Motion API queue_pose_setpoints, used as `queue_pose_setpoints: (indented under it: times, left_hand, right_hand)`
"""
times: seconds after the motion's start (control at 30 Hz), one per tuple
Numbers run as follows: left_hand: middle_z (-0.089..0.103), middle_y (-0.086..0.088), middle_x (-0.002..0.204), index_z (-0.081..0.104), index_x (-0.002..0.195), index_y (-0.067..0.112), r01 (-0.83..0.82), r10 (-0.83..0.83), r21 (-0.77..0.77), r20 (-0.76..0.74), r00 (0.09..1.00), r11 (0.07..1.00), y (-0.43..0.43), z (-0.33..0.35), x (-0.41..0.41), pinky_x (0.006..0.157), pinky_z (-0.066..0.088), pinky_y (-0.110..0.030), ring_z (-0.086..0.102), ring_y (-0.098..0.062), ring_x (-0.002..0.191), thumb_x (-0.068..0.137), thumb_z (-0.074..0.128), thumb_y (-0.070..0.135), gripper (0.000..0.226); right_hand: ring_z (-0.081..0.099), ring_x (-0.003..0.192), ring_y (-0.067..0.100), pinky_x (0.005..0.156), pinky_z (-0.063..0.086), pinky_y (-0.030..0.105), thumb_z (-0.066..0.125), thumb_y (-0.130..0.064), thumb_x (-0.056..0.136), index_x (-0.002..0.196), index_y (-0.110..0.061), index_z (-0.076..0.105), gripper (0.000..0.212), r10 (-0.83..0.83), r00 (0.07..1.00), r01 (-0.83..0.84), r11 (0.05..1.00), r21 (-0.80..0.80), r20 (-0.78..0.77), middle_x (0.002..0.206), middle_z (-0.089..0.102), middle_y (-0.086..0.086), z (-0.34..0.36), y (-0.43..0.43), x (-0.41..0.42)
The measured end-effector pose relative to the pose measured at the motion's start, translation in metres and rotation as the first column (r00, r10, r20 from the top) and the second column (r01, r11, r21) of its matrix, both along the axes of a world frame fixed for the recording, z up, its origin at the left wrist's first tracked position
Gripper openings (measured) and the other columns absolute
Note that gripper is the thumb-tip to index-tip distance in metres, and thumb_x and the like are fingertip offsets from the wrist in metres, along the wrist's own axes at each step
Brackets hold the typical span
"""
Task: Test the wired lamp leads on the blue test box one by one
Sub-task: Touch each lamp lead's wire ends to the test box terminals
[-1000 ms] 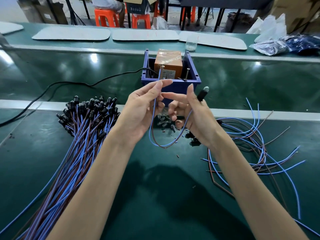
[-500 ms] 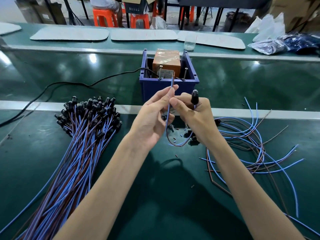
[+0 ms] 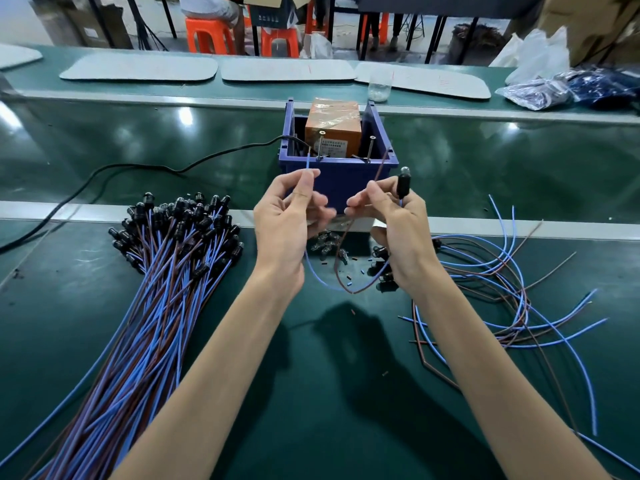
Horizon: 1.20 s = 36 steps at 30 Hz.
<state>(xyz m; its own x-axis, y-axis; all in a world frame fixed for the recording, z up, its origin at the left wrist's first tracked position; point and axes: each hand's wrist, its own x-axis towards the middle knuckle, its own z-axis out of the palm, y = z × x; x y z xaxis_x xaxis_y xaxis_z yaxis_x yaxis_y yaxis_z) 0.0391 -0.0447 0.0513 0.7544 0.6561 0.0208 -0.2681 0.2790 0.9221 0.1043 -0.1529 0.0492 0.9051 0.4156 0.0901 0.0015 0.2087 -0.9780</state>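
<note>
Nearest to me is the dark green counter (image 3: 311, 393), and two bare forearms reach over it. On the left lies a thick bundle (image 3: 149, 306) of blue and brown leads; its black lamp heads are fanned out at the far end. On the right, loose leads (image 3: 502, 289) lie in curves, crossing one another.

Between these two heaps both hands are raised above the counter. The left hand (image 3: 287, 220) pinches the blue wire (image 3: 308, 168) between thumb and forefinger, with the wire end pointing up. The right hand (image 3: 391, 233) has its fingers curled around the black lamp (image 3: 403, 183), whose clear tip stands upright, and it pinches also the brown wire (image 3: 377, 174). The two wires hang below the hands in one loop. Under the hands, some small bulbs (image 3: 325, 245) lie on the counter.

Just behind the hands stands the blue box (image 3: 336, 174). Inside it are an orange block (image 3: 332, 129) and two upright metal posts (image 3: 320, 143). The blue wire end is close to the left post, and the brown wire rises to the right rim; I cannot tell if either touches metal. A black cable (image 3: 138, 168) runs from the box to the left.

Farther away lie grey pads (image 3: 138, 67), a clear cup (image 3: 380, 86) and plastic bags (image 3: 540, 91), and behind them stand orange stools (image 3: 207, 36).
</note>
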Motion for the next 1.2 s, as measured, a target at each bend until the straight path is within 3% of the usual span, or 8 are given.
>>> queue_pose_setpoints:
  times: [0.2, 0.33, 0.47, 0.6, 0.77, 0.93, 1.07, 1.2]
  left_hand:
    - [0.037, 0.010, 0.057, 0.066, 0.096, 0.023, -0.098, 0.110, 0.120, -0.102, 0.989, 0.988, 0.002, -0.014, 0.007, 0.046, 0.023, -0.016, 0.025, -0.003, 0.045, 0.102, 0.042, 0.017, 0.025]
    - [0.058, 0.009, 0.065, 0.052, 0.117, 0.019, -0.090, 0.110, 0.164, -0.118, 0.987, 0.982, 0.002, -0.017, 0.010, 0.051, 0.032, -0.014, 0.036, -0.002, 0.046, 0.102, 0.037, 0.007, 0.025]
    - [0.065, 0.006, 0.061, 0.040, 0.099, 0.028, -0.097, 0.112, 0.282, -0.034, 0.993, 0.954, -0.001, -0.017, 0.004, 0.048, 0.042, -0.016, 0.051, -0.011, 0.039, 0.102, 0.044, 0.014, 0.015]
    - [0.062, 0.005, 0.054, 0.050, 0.088, 0.027, -0.143, 0.165, 0.376, -0.028, 0.986, 0.915, -0.001, -0.018, 0.002, 0.045, 0.043, -0.020, 0.048, -0.013, 0.038, 0.099, 0.052, 0.020, 0.013]
    - [0.072, 0.009, 0.079, 0.058, 0.099, 0.024, -0.140, 0.186, 0.458, -0.058, 0.981, 0.878, 0.000, -0.023, 0.005, 0.059, 0.044, -0.017, 0.054, -0.006, 0.047, 0.102, 0.046, 0.019, 0.014]
    - [0.068, 0.015, 0.090, 0.048, 0.131, 0.010, -0.074, 0.209, 0.710, -0.104, 0.972, 0.700, 0.000, -0.025, 0.006, 0.067, 0.048, -0.017, 0.061, -0.004, 0.050, 0.101, 0.041, 0.010, 0.030]
    - [0.065, 0.018, 0.081, 0.058, 0.119, 0.009, -0.159, 0.319, 0.800, -0.043, 0.947, 0.578, 0.004, -0.025, 0.005, 0.067, 0.053, -0.038, 0.063, -0.013, 0.047, 0.101, 0.044, 0.015, 0.023]
    - [0.065, 0.022, 0.069, 0.052, 0.117, 0.014, -0.245, 0.392, 0.773, -0.005, 0.920, 0.585, 0.015, -0.022, 0.005, 0.067, 0.052, -0.033, 0.060, -0.002, 0.041, 0.100, 0.046, 0.022, 0.020]
  right_hand:
    - [0.050, 0.044, 0.007, 0.045, 0.041, 0.017, 0.047, -0.010, 0.099, 0.075, -0.011, 0.054, 0.026, -0.086, 0.995, 0.085, 0.996, -0.008, -0.049, 0.050, 0.055, -0.006, -0.008, 0.004, 0.003]
    - [0.039, 0.040, 0.006, 0.041, 0.029, 0.017, 0.043, -0.008, 0.097, 0.073, -0.010, 0.061, 0.030, -0.159, 0.986, 0.158, 0.987, -0.027, -0.039, 0.047, 0.049, -0.008, -0.011, 0.003, 0.007]
    - [0.033, 0.040, 0.006, 0.039, 0.026, 0.015, 0.043, -0.005, 0.098, 0.082, -0.009, 0.065, 0.028, -0.199, 0.980, 0.200, 0.979, 0.036, -0.027, 0.046, 0.044, -0.007, -0.009, 0.002, 0.011]
    - [0.036, 0.040, 0.005, 0.039, 0.029, 0.015, 0.049, -0.001, 0.095, 0.088, -0.014, 0.061, 0.019, -0.259, 0.965, 0.261, 0.963, 0.074, -0.029, 0.046, 0.044, -0.006, -0.006, 0.002, 0.011]
    - [0.038, 0.036, 0.002, 0.039, 0.029, 0.015, 0.049, 0.000, 0.094, 0.083, -0.015, 0.064, 0.023, -0.352, 0.936, 0.353, 0.933, 0.071, -0.021, 0.047, 0.057, -0.005, -0.005, 0.001, 0.012]
    - [0.034, 0.036, 0.005, 0.040, 0.030, 0.016, 0.052, -0.001, 0.092, 0.082, -0.014, 0.067, 0.022, -0.395, 0.917, 0.397, 0.916, 0.059, -0.054, 0.053, 0.063, -0.005, -0.006, -0.001, 0.017]
    - [0.036, 0.036, 0.007, 0.041, 0.032, 0.016, 0.052, -0.002, 0.092, 0.082, -0.015, 0.067, 0.022, -0.408, 0.912, 0.410, 0.911, 0.049, -0.036, 0.058, 0.066, -0.004, -0.008, -0.003, 0.019]
    - [0.039, 0.034, 0.009, 0.041, 0.034, 0.018, 0.051, -0.002, 0.092, 0.082, -0.015, 0.066, 0.023, -0.436, 0.900, 0.437, 0.897, 0.072, -0.031, 0.056, 0.064, -0.005, -0.009, -0.003, 0.022]
